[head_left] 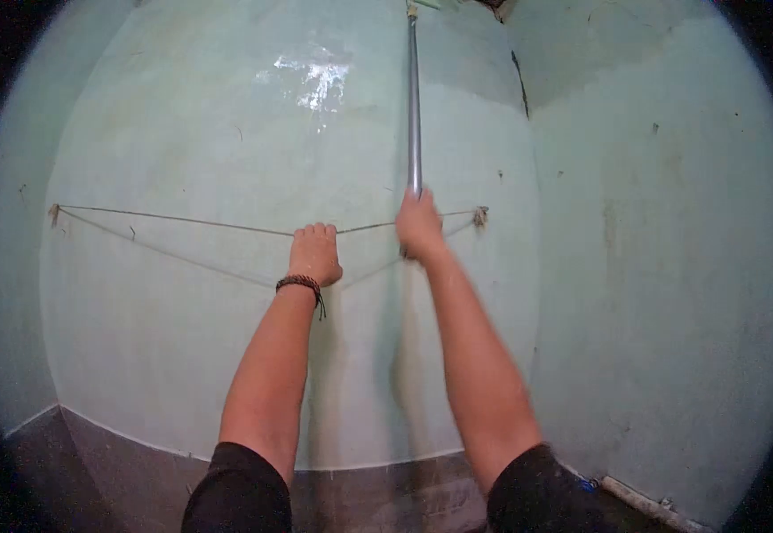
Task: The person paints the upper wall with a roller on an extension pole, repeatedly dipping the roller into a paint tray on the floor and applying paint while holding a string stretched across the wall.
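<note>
Your left hand (pixel 315 255) is closed over the cord (pixel 178 218), fingers curled on top, and the line dips to its lowest there. Your right hand (pixel 418 226) is wrapped around the metal pole (pixel 415 107), with a short end just below your fist. The pole stands nearly upright in front of the pale green wall (pixel 226 355) and runs up to the top edge of the view, where its tip meets a small pale-green piece (pixel 440 4).

The cord spans the wall from the left knot (pixel 55 211) to the right knot (pixel 480 216). It passes at the level of your right fist; whether the two touch, you cannot tell from here. Your hands are near each other but apart, with a narrow gap between them.

The broad stretch of wall is on your left: the left knot is well apart from your left hand. On the right there is less room — the right knot sits near your fist, and the wall corner comes soon after it. A dark crack (pixel 519 84) marks that corner higher up, right of the pole. Down low, the dark lower band (pixel 368 497) borders the wall, and a pale pipe (pixel 648 505) lies at the lower right, beyond your right sleeve (pixel 537 489).
</note>
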Demonstrator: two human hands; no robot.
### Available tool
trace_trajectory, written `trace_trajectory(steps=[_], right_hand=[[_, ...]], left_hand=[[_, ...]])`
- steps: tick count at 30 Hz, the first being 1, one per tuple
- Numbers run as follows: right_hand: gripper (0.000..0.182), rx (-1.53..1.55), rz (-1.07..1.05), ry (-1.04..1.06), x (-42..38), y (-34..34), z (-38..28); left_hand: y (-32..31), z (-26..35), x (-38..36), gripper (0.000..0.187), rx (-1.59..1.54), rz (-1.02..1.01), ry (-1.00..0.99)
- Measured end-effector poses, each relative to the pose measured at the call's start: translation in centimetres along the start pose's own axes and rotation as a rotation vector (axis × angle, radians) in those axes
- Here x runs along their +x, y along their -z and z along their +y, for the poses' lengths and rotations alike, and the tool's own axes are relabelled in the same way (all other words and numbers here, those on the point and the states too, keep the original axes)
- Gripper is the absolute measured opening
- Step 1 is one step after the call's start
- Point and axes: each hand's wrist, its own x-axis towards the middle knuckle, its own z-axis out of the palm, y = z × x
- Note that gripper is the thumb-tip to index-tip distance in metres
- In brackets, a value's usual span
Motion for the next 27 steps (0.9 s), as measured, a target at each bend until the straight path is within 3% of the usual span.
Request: trace_trajectory(steps=[5,8,13,15,17,21,23,27], right_hand=[[0.048,0.021,-0.044,-0.177,-17.2,-1.0,6.2],[0.049,0.019,-0.035,-0.157,-16.3,-0.5,6.8],[0.041,-0.027,0.004,-0.020,-2.9,4.5,2.6],[0.041,-0.020,-0.035,-0.074,-3.0,4.8,2.5],[0.041,-0.052,-0.041,-0.103,-6.0,4.7,3.1],[0.043,-0.057,-0.069,-0.190,-19.6,2.0,10.9],[0.043,-0.052,-0.027,-0.138,-26.7,1.9,13.4],[0.038,-0.098,0.016,-0.170,-26.3,3.0,11.6]], left_hand=[[0.9,0.3,-0.7,0.041,0.039,-0.023,0.005],[0.7,0.2,-0.6,0.040,0.065,-0.034,0.002],[1.0,0.2,-0.5,0.040,0.068,-0.034,-0.003],[0.8,0.5,-0.6,0.039,0.057,-0.056,-0.002],[0.9,0.4,-0.5,0.039,0.078,-0.043,0.010],[1.2,0.6,-0.6,0.038,0.086,-0.057,0.021],[0.7,0.9,-0.7,0.038,0.111,-0.055,0.033],[0.3,0.7,-0.3,0.039,0.156,-0.036,0.026]])
